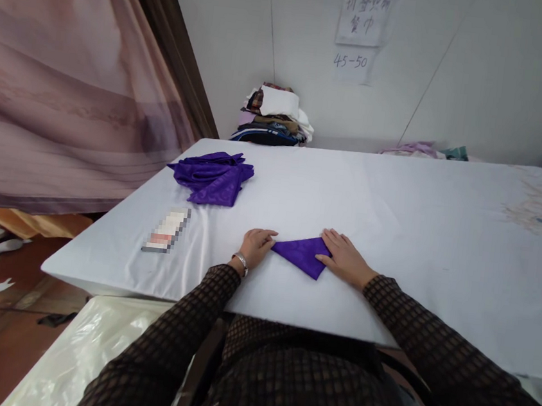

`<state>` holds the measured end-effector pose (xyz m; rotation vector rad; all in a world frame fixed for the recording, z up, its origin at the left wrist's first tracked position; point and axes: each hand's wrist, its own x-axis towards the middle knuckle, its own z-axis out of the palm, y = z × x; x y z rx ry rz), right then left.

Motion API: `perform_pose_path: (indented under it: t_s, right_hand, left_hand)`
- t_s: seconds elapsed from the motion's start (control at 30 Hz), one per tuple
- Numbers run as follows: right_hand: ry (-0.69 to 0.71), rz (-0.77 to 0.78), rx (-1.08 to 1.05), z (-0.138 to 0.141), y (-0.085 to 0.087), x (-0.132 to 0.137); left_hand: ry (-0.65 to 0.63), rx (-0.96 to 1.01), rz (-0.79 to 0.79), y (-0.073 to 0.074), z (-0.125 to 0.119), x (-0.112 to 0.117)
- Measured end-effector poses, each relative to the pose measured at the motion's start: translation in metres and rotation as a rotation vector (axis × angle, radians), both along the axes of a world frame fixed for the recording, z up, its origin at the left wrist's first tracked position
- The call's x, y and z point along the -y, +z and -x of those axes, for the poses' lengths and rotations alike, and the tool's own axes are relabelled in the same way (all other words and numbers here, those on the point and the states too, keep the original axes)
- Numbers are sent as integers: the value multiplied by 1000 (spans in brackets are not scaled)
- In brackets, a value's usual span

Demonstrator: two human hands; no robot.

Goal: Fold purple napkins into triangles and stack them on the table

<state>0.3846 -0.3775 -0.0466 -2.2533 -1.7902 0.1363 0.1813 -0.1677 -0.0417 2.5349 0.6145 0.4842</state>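
Observation:
A purple cloth napkin point(299, 252), folded into a flat triangular shape, lies near the front edge of the white-covered table point(407, 243). At its pointed left corner, my left hand point(257, 247) has thumb and fingers closed on the tip. My right hand point(346, 259) rests flat over the napkin's right end, fingers stretched out and thumb apart on the cloth. Part of that end is hidden under the right palm and fingers. More purple napkins point(218, 178) lie in a loose pile at the back left.
A phone point(166, 231) with a blurred screen lies on the table at left. Folded clothes point(275, 116) are stacked behind the far edge, and other fabrics point(422, 150) lie farther right. A pink curtain point(71, 78) hangs at left. Paper signs point(362, 19) are on the wall.

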Motion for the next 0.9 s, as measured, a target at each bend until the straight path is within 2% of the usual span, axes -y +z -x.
perform_pose_path:
  t_s: [0.27,0.47,0.63,0.73,0.83,0.9]
  right_hand:
    - [-7,6,-23,3,1,-3]
    - [-16,32,-83,6,8,-3]
    - [-6,19,-136,7,13,-3]
    - [-8,0,-141,7,13,-4]
    - [-8,-10,-134,7,12,-4]
    - [-6,-14,-125,7,11,-4]
  left_hand:
    - [68,-109,-163,10,-5,18]
    - [144,-128,-272,13,-7,29]
    - [211,-111,-227,3,1,16]
    - [227,-76,-214,0,-2,6]
    - [132,-11,-245,2,-14,11]
    - [-25,-37,-273,2,-23,23]
